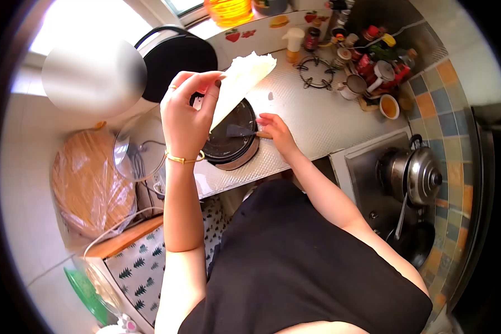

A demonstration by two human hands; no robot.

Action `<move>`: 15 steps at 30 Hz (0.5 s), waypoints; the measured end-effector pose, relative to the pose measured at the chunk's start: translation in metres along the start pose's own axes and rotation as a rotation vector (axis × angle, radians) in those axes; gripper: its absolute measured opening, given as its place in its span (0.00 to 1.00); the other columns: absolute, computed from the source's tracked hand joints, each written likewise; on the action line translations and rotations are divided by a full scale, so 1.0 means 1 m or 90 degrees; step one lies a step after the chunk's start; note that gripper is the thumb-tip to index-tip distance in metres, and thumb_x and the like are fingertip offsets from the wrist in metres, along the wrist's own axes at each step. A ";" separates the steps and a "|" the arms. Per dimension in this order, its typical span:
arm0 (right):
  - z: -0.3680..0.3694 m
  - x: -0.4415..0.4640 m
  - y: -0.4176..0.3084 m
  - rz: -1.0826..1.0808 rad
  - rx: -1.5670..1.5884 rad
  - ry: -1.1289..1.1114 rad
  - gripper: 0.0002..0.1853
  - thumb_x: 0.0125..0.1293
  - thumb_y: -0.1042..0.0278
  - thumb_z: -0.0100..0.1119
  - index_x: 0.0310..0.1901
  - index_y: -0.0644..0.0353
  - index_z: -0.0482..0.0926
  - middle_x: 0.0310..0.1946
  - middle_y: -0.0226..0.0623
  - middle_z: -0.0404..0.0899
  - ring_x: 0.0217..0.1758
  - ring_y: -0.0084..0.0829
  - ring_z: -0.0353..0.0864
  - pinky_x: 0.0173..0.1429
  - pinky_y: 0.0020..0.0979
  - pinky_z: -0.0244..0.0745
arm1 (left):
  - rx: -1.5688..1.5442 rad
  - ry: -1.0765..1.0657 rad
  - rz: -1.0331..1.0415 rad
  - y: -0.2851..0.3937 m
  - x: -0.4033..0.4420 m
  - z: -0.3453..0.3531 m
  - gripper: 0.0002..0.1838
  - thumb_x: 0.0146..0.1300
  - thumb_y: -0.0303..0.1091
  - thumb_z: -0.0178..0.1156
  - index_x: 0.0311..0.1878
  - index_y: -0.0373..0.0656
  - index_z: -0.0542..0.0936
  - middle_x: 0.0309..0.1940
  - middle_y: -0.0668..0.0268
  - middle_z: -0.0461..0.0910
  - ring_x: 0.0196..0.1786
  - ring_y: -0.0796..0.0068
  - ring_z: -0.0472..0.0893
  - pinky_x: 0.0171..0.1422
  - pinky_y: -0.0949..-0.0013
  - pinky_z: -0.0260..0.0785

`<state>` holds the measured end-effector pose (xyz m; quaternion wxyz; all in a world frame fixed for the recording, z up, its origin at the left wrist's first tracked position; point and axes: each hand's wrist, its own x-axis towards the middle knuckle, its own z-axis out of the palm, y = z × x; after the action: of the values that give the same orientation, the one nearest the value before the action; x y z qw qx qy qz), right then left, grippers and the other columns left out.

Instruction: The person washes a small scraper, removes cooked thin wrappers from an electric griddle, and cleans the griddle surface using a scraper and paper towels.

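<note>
Kitchen counter (309, 114): left fingers (202, 82) pinched on pale thin sheet (242, 80); right fingers (272, 123) by spatula (239, 131), grip unclear.

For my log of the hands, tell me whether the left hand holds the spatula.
No, the left hand holds up a thin pale sheet, while the spatula is down by the right hand.

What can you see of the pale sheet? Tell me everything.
The pale sheet is thin, creamy white, and looks soft, perhaps like dough; the material isn't certain. Its top edge is ragged, and it narrows downwards. The left hand pinches it by one side, so it hangs aslant in front of the black pan. Whether its lower tip touches the pan, I can't tell. Glare washes out its surface.
</note>
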<state>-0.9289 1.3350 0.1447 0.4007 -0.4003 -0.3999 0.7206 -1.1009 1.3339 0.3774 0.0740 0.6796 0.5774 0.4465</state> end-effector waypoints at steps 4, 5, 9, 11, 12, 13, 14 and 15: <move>0.007 -0.012 -0.018 0.026 0.388 -0.063 0.26 0.64 0.66 0.51 0.63 0.65 0.63 0.59 0.47 0.70 0.61 0.39 0.71 0.68 0.39 0.63 | -0.091 -0.037 0.020 0.024 -0.004 0.003 0.06 0.57 0.24 0.64 0.38 0.41 0.85 0.28 0.66 0.79 0.31 0.77 0.77 0.39 0.74 0.69; 0.008 -0.019 -0.023 0.016 0.429 -0.051 0.24 0.64 0.67 0.51 0.61 0.64 0.64 0.56 0.44 0.71 0.59 0.37 0.72 0.65 0.39 0.65 | -0.127 -0.053 0.013 0.026 -0.006 0.005 0.06 0.57 0.24 0.64 0.39 0.40 0.85 0.29 0.66 0.79 0.31 0.79 0.77 0.40 0.76 0.70; 0.001 -0.050 -0.009 -0.059 0.474 0.071 0.12 0.65 0.68 0.53 0.50 0.57 0.71 0.45 0.34 0.77 0.50 0.31 0.75 0.55 0.36 0.71 | -0.247 -0.134 -0.001 0.026 -0.017 0.013 0.07 0.60 0.23 0.62 0.41 0.36 0.84 0.33 0.67 0.79 0.35 0.81 0.78 0.44 0.78 0.70; -0.006 -0.078 -0.001 -0.103 0.432 0.147 0.10 0.65 0.69 0.54 0.47 0.55 0.72 0.43 0.31 0.77 0.48 0.28 0.75 0.53 0.35 0.71 | -0.282 -0.161 0.002 0.027 -0.024 0.019 0.07 0.59 0.24 0.62 0.40 0.37 0.84 0.32 0.67 0.78 0.34 0.81 0.78 0.43 0.78 0.70; -0.006 -0.095 0.001 -0.111 0.425 0.181 0.11 0.66 0.68 0.55 0.49 0.55 0.72 0.45 0.31 0.77 0.48 0.25 0.75 0.54 0.33 0.70 | -0.288 -0.181 0.007 0.028 -0.029 0.020 0.07 0.59 0.23 0.62 0.41 0.37 0.84 0.32 0.67 0.78 0.34 0.81 0.78 0.43 0.78 0.70; -0.004 -0.113 -0.002 -0.123 0.403 0.225 0.12 0.66 0.67 0.56 0.50 0.55 0.72 0.46 0.30 0.77 0.49 0.24 0.74 0.54 0.33 0.70 | -0.295 -0.204 0.011 0.029 -0.034 0.023 0.07 0.59 0.23 0.62 0.41 0.37 0.84 0.32 0.67 0.78 0.34 0.81 0.78 0.43 0.77 0.70; -0.001 -0.132 -0.005 -0.133 0.383 0.270 0.12 0.66 0.67 0.56 0.50 0.55 0.72 0.46 0.30 0.77 0.50 0.24 0.74 0.54 0.33 0.70 | -0.315 -0.217 0.013 0.029 -0.040 0.028 0.08 0.60 0.23 0.62 0.42 0.36 0.84 0.32 0.67 0.78 0.35 0.81 0.78 0.43 0.77 0.70; 0.002 -0.152 -0.008 -0.140 0.362 0.316 0.13 0.66 0.66 0.56 0.51 0.55 0.73 0.47 0.30 0.77 0.50 0.23 0.74 0.54 0.32 0.69 | -0.375 -0.234 0.003 0.027 -0.047 0.035 0.08 0.60 0.23 0.61 0.43 0.36 0.83 0.32 0.69 0.77 0.34 0.82 0.76 0.43 0.78 0.69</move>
<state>-0.8743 1.2012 0.1919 0.6549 -0.3904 -0.1152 0.6367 -1.0539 1.2999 0.3487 0.3690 0.6993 0.3991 0.4643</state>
